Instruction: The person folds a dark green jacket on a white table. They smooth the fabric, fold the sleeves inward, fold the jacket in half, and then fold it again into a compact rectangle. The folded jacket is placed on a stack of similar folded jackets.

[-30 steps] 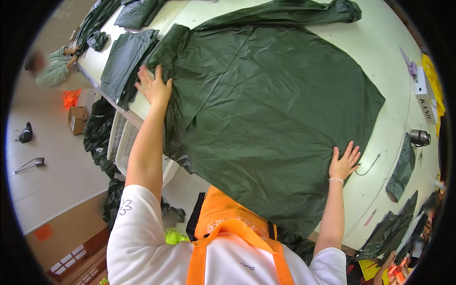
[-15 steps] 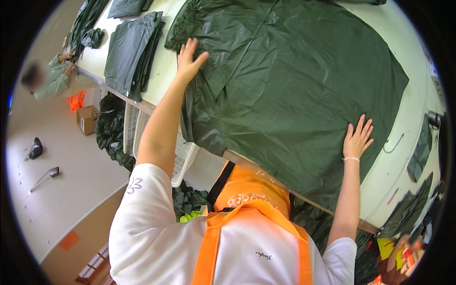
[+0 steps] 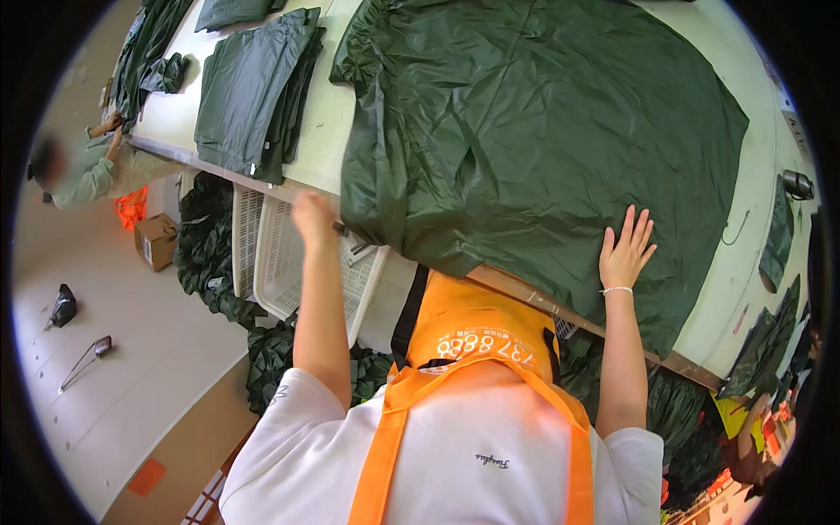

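A large dark green raincoat [image 3: 542, 149] lies spread over the pale table [image 3: 328, 131], its near hem hanging past the table's front edge. My right hand [image 3: 626, 249] lies flat on the fabric near that edge, fingers apart. My left hand [image 3: 313, 214] is at the garment's lower left corner by the table edge, fingers closed on the fabric's hem. I wear a white shirt and an orange apron.
A stack of folded green garments [image 3: 254, 87] lies on the table to the left. White plastic baskets [image 3: 284, 262] and heaps of green fabric [image 3: 210, 254] sit under the table. Another person [image 3: 79, 171] works at the far left. A cardboard box [image 3: 156, 241] stands on the floor.
My left hand has come back from the garment's upper left to its near corner at the table edge. My right hand has stayed flat on the fabric.
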Demonstrator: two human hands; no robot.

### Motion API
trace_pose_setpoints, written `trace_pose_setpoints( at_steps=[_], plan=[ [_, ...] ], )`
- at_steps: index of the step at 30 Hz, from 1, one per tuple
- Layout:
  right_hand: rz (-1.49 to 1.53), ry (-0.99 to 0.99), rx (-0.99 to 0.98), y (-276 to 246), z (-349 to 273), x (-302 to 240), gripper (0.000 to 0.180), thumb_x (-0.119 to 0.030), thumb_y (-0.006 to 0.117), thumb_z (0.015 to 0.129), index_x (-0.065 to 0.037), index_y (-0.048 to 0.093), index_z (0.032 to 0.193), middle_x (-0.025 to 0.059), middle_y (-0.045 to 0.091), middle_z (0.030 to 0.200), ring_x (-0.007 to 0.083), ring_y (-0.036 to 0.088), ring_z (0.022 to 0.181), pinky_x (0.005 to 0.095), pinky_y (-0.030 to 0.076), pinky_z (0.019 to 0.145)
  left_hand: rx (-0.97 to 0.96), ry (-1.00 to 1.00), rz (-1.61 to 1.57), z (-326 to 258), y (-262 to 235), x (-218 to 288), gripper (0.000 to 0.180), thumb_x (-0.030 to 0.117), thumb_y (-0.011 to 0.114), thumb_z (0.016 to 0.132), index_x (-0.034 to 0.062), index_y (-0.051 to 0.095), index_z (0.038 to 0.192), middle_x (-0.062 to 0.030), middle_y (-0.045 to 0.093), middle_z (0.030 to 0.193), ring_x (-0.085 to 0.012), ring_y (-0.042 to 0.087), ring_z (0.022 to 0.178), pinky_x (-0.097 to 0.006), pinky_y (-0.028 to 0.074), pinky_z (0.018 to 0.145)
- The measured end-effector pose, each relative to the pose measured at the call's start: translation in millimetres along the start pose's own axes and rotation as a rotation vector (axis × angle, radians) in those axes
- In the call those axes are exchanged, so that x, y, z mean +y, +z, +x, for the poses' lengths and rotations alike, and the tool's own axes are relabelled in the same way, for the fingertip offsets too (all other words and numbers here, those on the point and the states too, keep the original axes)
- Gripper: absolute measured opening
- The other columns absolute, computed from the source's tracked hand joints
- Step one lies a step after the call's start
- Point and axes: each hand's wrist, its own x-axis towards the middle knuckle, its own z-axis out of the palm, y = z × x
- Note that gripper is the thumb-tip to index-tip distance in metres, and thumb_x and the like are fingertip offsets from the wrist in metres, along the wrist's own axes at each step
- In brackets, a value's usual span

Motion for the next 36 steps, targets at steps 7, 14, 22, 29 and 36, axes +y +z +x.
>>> trace_pose_setpoints(
  at_steps=[7,14,22,29,36],
  plan=[
    [-0.033,0.026,-0.006,6,-1,5,0.061,-0.042,0.041,0.095,-0.022,0.019,0.149,0.0069,0.012,0.156,0.0288,0.011,0.143,0.0603,0.012,0.109,-0.212,0.353,0.593,-86,-19,-28,0.032,0.029,0.053,0.095,0.0013,0.056,0.08,-0.0017,0.046,0.06,-0.0116,0.045,0.055,-0.026,0.04,0.053],
    [-0.016,0.04,-0.004,4,-4,3,0.061,-0.043,0.041,0.095,-0.021,0.021,0.148,0.0078,0.013,0.156,0.0293,0.012,0.143,0.0618,0.012,0.108,-0.058,0.554,0.405,-122,18,-79,0.057,0.012,0.077,0.074,-0.0028,0.041,0.116,-0.0182,0.05,0.105,-0.0289,0.053,0.092,-0.036,0.044,0.084],
    [0.003,0.054,0.014,-5,-6,-1,0.064,-0.043,0.044,0.092,-0.018,0.023,0.148,0.0102,0.015,0.155,0.03,0.012,0.143,0.0618,0.01,0.109,0.315,0.724,0.654,-95,5,-103,0.072,0.023,0.087,0.059,-0.0027,0.043,0.11,-0.0165,0.042,0.11,-0.0261,0.047,0.088,-0.036,0.042,0.076],
    [0.043,0.048,-0.018,-7,-4,4,0.064,-0.043,0.044,0.093,-0.02,0.021,0.148,0.0092,0.012,0.155,0.03,0.01,0.143,0.0614,0.009,0.109,-0.382,-0.01,-0.084,-54,-60,-100,0.027,0.025,0.063,0.091,-0.0015,0.061,0.097,-0.0084,0.066,0.093,-0.0186,0.062,0.08,-0.031,0.05,0.071],
    [0.074,-0.021,-0.005,-8,-9,-1,0.064,-0.043,0.045,0.092,-0.021,0.023,0.148,0.0084,0.014,0.155,0.0298,0.012,0.143,0.0624,0.01,0.109,-0.041,0.419,0.872,-34,-74,-66,0.049,0.042,0.057,0.092,-0.0028,0.065,0.074,-0.0037,0.06,0.065,-0.0133,0.048,0.057,-0.03,0.04,0.057]
  ],
)
